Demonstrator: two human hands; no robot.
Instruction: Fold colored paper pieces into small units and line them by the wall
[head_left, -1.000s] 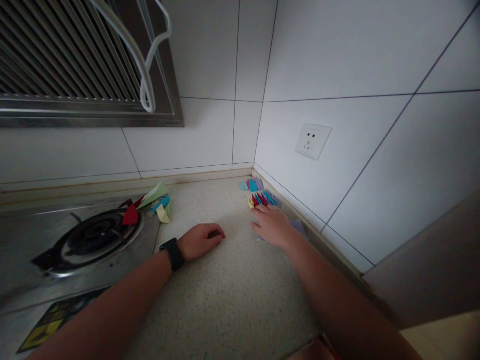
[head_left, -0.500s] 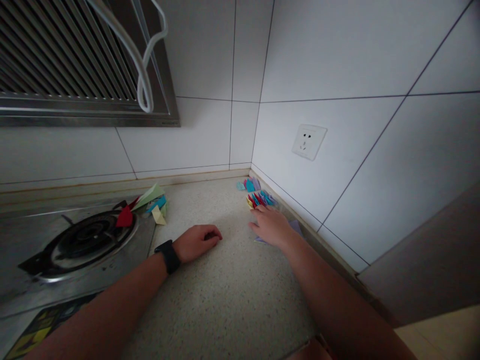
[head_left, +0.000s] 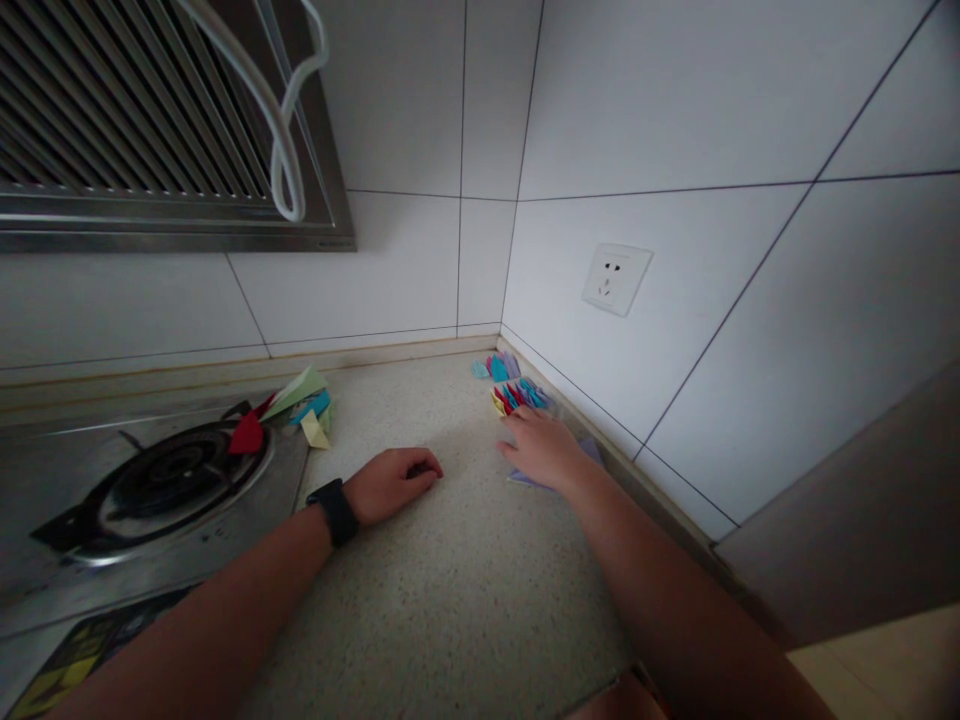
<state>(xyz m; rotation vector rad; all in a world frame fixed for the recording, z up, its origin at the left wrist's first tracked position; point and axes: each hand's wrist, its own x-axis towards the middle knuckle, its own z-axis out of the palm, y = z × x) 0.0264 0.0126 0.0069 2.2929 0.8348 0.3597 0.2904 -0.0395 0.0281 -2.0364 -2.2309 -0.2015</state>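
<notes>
Red, yellow, blue & purple pointed folded-paper pieces [head_left: 517,394] packed in a row on speckled pale desk [head_left: 450,600], at fingertips of R hand [head_left: 541,445], palm-down; can't tell if gripping. L hand [head_left: 394,483] half-open, loosely curled, well apart.

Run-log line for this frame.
left hand: loosely curled, at counter | right hand: at folded paper row, contact unclear | purple paper: partly hidden by right hand

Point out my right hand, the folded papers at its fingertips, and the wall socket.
Right hand [head_left: 545,448], head view: back of hand.
Folded papers [head_left: 516,397], head view: middle of the row.
Wall socket [head_left: 617,280], head view: faceplate.
</notes>
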